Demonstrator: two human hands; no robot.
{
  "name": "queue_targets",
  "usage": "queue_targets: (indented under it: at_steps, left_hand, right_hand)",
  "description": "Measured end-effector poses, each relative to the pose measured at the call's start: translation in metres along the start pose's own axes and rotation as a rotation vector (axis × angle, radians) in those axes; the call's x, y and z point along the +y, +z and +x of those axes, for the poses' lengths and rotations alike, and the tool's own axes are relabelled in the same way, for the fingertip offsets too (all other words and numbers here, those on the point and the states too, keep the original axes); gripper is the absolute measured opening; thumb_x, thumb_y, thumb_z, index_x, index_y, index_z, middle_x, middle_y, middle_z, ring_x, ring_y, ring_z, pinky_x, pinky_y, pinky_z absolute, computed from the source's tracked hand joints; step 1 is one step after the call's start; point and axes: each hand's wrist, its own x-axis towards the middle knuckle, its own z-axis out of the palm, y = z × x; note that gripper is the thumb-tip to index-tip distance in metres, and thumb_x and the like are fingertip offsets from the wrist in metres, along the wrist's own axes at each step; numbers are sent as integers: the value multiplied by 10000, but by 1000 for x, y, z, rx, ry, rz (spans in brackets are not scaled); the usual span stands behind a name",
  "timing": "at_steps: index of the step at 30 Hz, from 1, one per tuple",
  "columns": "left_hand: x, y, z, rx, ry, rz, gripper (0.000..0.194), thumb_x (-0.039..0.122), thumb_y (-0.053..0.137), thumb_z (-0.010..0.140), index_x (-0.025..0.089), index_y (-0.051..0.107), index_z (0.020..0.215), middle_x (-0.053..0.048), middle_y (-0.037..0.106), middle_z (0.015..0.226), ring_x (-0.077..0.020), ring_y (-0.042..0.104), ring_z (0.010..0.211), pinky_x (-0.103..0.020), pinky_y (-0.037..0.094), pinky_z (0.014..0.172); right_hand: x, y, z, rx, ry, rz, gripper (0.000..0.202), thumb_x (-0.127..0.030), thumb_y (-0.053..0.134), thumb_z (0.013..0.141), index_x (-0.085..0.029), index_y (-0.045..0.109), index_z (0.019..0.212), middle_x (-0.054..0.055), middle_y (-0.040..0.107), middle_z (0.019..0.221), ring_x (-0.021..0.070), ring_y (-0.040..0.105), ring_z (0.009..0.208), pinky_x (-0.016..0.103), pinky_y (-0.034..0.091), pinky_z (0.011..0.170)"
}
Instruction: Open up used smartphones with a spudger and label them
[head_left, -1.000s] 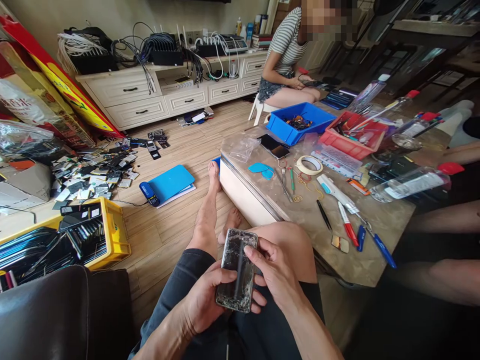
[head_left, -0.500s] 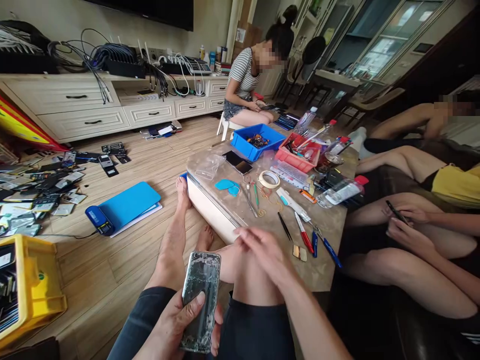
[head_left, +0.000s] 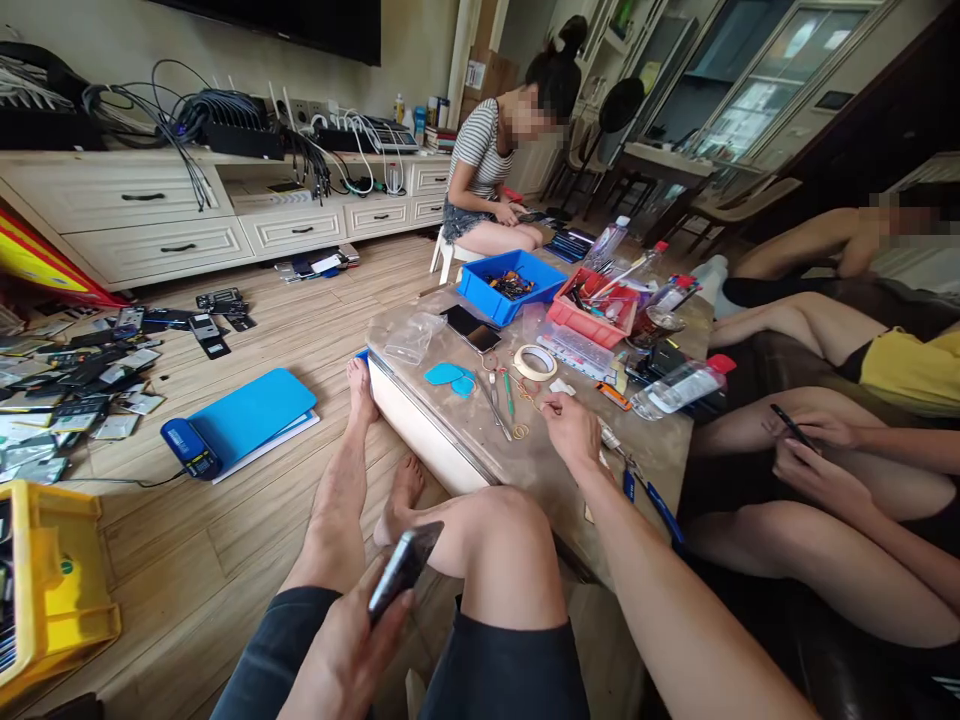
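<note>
My left hand is wrapped round a smartphone above my lap. The phone is tilted, so its bright edge and part of a dark face show. Over the low table, my right hand has its fingers curled together. It covers the middle of a white handheld tool; what the fingers hold, if anything, is hidden. Left of that hand lie a green stick tool, metal tweezers and blue picks. Blue-handled pliers lie to the right.
A blue bin, a red basket, a tape roll and a bottle stand on the table. Phone parts and a yellow crate are on the floor at left. Other people sit at back and right.
My right hand has moved from beside my knee forward over the table, onto the white tool. My left hand has turned the phone from its cracked back to nearly edge-on.
</note>
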Motion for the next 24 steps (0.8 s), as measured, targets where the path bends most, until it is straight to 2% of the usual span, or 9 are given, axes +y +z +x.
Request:
queue_targets:
  at_steps: [1, 4, 7, 9, 13, 16, 19, 21, 24]
  left_hand:
    - [0, -1, 0, 70, 94, 168, 166, 258, 703, 858, 221, 744, 1014, -80, 751, 935, -254, 681, 863, -327, 526, 796]
    - [-1, -3, -1, 225, 337, 622, 623, -7, 536, 741, 242, 651, 1300, -105, 685, 1193, -313, 615, 1128, -469, 468, 1019]
    - [-1, -2, -1, 362, 490, 910, 755, -62, 413, 744, 196, 521, 1446, -140, 631, 1186, -305, 582, 1079, -516, 479, 981]
    - [1, -1, -1, 408, 530, 999, 766, -70, 389, 775, 195, 455, 1490, -139, 617, 1179, -284, 574, 1025, -476, 501, 930]
    - [4, -4, -4, 407, 497, 1041, 733, -67, 389, 783, 175, 473, 1469, -152, 612, 1182, -292, 558, 1032, -478, 496, 922]
    - [7, -8, -10, 387, 423, 915, 711, -59, 377, 784, 177, 523, 1439, -159, 616, 1196, -306, 557, 1069, -524, 466, 973]
    - [12, -10, -16, 299, 384, 495, 537, 39, 492, 843, 219, 629, 1331, -135, 645, 1179, -308, 577, 1104, -505, 445, 1023]
    - [16, -7, -22, 123, 281, 57, 332, 219, 593, 910, 205, 686, 1229, -119, 691, 1035, -282, 639, 961, -425, 510, 905]
    - [18, 0, -31, -177, 39, -473, 456, 480, 650, 911, 143, 684, 1215, -114, 712, 814, -238, 665, 681, -352, 533, 661]
  right_hand:
    - [0, 1, 4, -12, -8, -33, 199, -314, 652, 994, -165, 695, 1118, 80, 704, 1154, 226, 680, 1019, 440, 542, 933]
    - [-2, 4, 10, -62, -38, -99, 135, -222, 633, 986, -138, 708, 1061, 116, 695, 1163, 239, 671, 1026, 428, 515, 932]
    - [-4, 5, 12, -91, -70, -118, 147, -181, 607, 978, -102, 693, 1067, 164, 679, 1182, 275, 664, 1047, 431, 492, 917]
    - [-4, 1, 13, -90, -83, -106, 158, -165, 594, 965, -77, 689, 1055, 227, 668, 1177, 307, 661, 1045, 424, 474, 890]
    - [-5, -21, 13, -40, -60, -27, 138, -182, 549, 968, -129, 651, 1045, 195, 684, 1097, 279, 661, 967, 423, 461, 858]
    - [-11, -40, -2, -32, -73, 112, 141, -232, 448, 987, -196, 584, 1002, 201, 698, 994, 299, 664, 889, 453, 440, 829]
    - [-24, -52, -40, -95, -121, 300, 171, -387, 404, 993, -256, 504, 949, 151, 688, 902, 284, 646, 780, 445, 473, 790]
    - [-37, -56, -80, -199, -170, 422, 303, -538, 405, 980, -262, 503, 902, 90, 654, 794, 255, 621, 685, 410, 512, 711]
    - [-63, -57, -147, -413, -241, 586, 430, -662, 434, 972, -257, 564, 910, 16, 616, 701, 210, 603, 612, 343, 530, 632]
